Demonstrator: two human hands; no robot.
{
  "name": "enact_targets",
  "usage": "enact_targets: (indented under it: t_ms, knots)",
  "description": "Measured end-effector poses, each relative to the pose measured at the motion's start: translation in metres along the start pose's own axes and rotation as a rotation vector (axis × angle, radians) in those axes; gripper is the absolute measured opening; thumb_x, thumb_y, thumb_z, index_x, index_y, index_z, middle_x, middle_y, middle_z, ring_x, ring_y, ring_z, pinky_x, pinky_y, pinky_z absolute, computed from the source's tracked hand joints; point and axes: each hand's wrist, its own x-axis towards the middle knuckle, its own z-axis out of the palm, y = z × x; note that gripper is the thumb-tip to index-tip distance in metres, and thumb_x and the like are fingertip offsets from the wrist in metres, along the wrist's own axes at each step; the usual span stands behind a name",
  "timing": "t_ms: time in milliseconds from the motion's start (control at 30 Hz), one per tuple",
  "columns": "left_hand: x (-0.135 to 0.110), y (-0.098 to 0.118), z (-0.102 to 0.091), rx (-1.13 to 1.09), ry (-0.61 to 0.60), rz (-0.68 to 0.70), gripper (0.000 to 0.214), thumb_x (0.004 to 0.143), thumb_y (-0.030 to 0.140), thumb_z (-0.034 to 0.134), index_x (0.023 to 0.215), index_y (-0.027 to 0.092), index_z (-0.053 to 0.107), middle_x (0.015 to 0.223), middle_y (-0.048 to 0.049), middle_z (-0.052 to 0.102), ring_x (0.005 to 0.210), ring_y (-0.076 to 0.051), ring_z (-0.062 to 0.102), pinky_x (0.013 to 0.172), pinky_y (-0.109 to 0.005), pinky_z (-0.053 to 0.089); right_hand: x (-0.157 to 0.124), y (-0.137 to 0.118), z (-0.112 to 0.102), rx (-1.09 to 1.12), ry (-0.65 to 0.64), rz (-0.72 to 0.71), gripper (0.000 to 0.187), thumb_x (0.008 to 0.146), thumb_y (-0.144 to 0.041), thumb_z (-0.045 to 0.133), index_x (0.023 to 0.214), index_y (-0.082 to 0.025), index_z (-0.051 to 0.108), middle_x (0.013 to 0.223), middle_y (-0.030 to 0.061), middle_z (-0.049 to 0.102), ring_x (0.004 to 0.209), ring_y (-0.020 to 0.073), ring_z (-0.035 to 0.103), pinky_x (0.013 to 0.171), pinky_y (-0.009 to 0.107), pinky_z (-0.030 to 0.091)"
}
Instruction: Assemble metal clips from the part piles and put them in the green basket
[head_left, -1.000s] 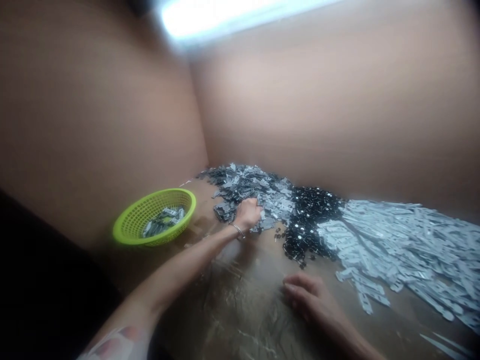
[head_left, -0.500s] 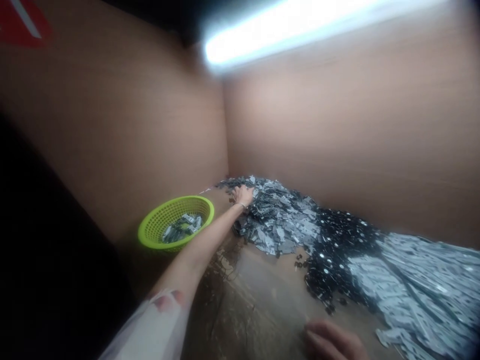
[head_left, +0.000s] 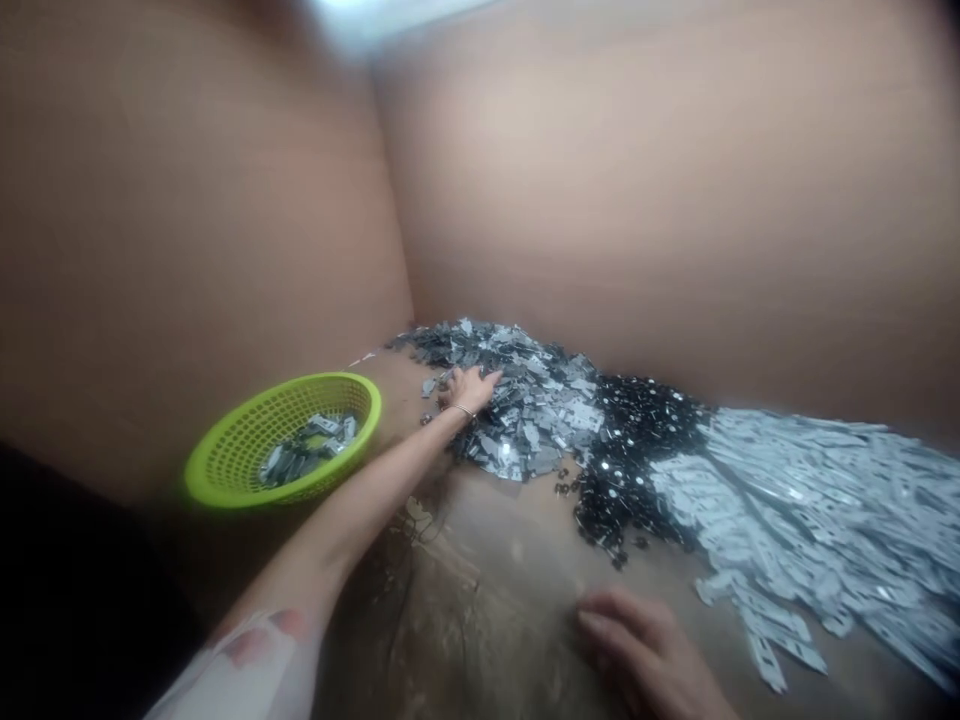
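Note:
My left hand [head_left: 469, 388] is stretched far out, its fingers lying flat and apart on a heap of small grey metal plates [head_left: 525, 410] in the back corner. A thin bracelet shows at that wrist. My right hand [head_left: 637, 650] rests palm down on the brown work surface [head_left: 487, 590] near the front, with its fingers loosely extended and nothing in them. A lime green plastic basket [head_left: 225, 458] to the left of my left arm holds a few of the grey plates.
A pile of small black parts [head_left: 637, 450] lies right of the grey heap. Further right spreads a wide heap of long pale metal strips [head_left: 825, 500]. Brown cardboard walls [head_left: 637, 220] close in the back and left sides.
My left hand reached deeper into the corner of the grey heap, then drew back a little and now lies flat on it. The head camera swung up and back down. The right hand stayed put.

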Motion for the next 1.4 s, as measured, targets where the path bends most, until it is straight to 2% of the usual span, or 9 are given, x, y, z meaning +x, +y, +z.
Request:
enact_targets:
  t_ms: [267, 367, 500, 700, 867, 1033, 1233, 1300, 1400]
  knots:
    - [-0.059, 0.008, -0.009, 0.025, -0.037, 0.04, 0.062, 0.065, 0.066, 0.027, 0.101, 0.022, 0.053, 0.108, -0.0138, 0.044, 0.099, -0.029, 0.042, 0.077, -0.039, 0.034, -0.004, -0.001, 0.001, 0.008, 0.014, -0.081, 0.024, 0.071, -0.035, 0.046, 0.074, -0.014, 0.056, 0.057, -0.0001, 0.051, 0.048, 0.0085, 0.047, 0.035, 0.016, 0.031]
    - [-0.066, 0.006, -0.018, 0.047, -0.078, 0.142, 0.054, 0.071, 0.059, 0.028, 0.098, 0.02, 0.054, 0.101, -0.0125, 0.051, 0.094, -0.024, 0.046, 0.075, -0.032, 0.035, -0.007, -0.003, 0.001, -0.001, 0.013, -0.099, 0.024, 0.071, -0.034, 0.046, 0.075, -0.013, 0.056, 0.057, 0.0001, 0.053, 0.048, 0.0079, 0.047, 0.037, 0.016, 0.033]
    - [-0.066, -0.008, -0.041, 0.128, 0.003, 0.268, 0.037, 0.075, 0.043, 0.033, 0.089, 0.019, 0.057, 0.095, -0.0095, 0.057, 0.093, -0.02, 0.048, 0.076, -0.027, 0.034, -0.007, -0.002, 0.001, -0.01, 0.024, -0.12, 0.025, 0.069, -0.034, 0.046, 0.076, -0.013, 0.057, 0.056, -0.0005, 0.053, 0.046, 0.0078, 0.046, 0.036, 0.017, 0.034]
    - [-0.067, -0.051, -0.073, 0.174, 0.005, 0.046, 0.027, 0.067, 0.034, 0.047, 0.079, 0.014, 0.06, 0.091, -0.0163, 0.058, 0.09, -0.026, 0.05, 0.072, -0.029, 0.036, -0.007, -0.001, 0.002, -0.02, 0.027, -0.132, 0.027, 0.067, -0.036, 0.047, 0.077, -0.013, 0.056, 0.058, 0.0002, 0.054, 0.049, 0.0094, 0.049, 0.035, 0.017, 0.035]
    - [-0.086, -0.067, -0.067, 0.082, -0.119, -0.058, 0.03, 0.057, 0.04, 0.057, 0.061, 0.01, 0.058, 0.062, -0.0122, 0.058, 0.069, -0.025, 0.056, 0.057, -0.029, 0.041, -0.008, 0.0, 0.002, -0.016, 0.026, -0.156, 0.027, 0.067, -0.037, 0.048, 0.077, -0.013, 0.056, 0.056, 0.0, 0.053, 0.048, 0.0095, 0.048, 0.034, 0.017, 0.034]
    - [-0.115, -0.044, -0.036, -0.15, -0.253, -0.066, 0.032, 0.065, 0.039, 0.052, 0.078, 0.009, 0.054, 0.051, -0.0032, 0.053, 0.042, -0.014, 0.052, 0.04, -0.022, 0.04, -0.008, 0.002, 0.002, -0.022, 0.036, -0.182, 0.024, 0.067, -0.033, 0.047, 0.076, -0.013, 0.057, 0.054, -0.0007, 0.052, 0.046, 0.0087, 0.046, 0.034, 0.017, 0.033]
    - [-0.134, -0.004, -0.008, -0.32, -0.27, 0.008, 0.037, 0.074, 0.036, 0.041, 0.098, 0.007, 0.045, 0.063, -0.0057, 0.055, 0.045, -0.011, 0.053, 0.041, -0.02, 0.041, -0.005, 0.009, 0.001, 0.008, 0.009, -0.238, 0.02, 0.069, -0.028, 0.045, 0.076, -0.013, 0.057, 0.055, -0.0011, 0.051, 0.045, 0.007, 0.045, 0.034, 0.015, 0.032]
    - [-0.136, 0.007, -0.009, -0.327, -0.241, 0.068, 0.038, 0.074, 0.038, 0.041, 0.098, 0.009, 0.047, 0.075, -0.0081, 0.055, 0.05, -0.011, 0.054, 0.044, -0.021, 0.041, -0.004, 0.011, 0.001, 0.003, 0.009, -0.247, 0.02, 0.07, -0.028, 0.044, 0.077, -0.014, 0.057, 0.055, -0.0009, 0.052, 0.045, 0.007, 0.044, 0.034, 0.015, 0.033]
    - [-0.142, 0.021, -0.016, -0.212, -0.06, 0.283, 0.034, 0.071, 0.036, 0.046, 0.096, 0.014, 0.052, 0.092, -0.009, 0.051, 0.068, -0.013, 0.054, 0.056, -0.023, 0.043, -0.003, 0.012, 0.001, 0.001, 0.012, -0.244, 0.02, 0.069, -0.028, 0.045, 0.077, -0.014, 0.057, 0.055, -0.0007, 0.053, 0.045, 0.0075, 0.045, 0.034, 0.015, 0.033]
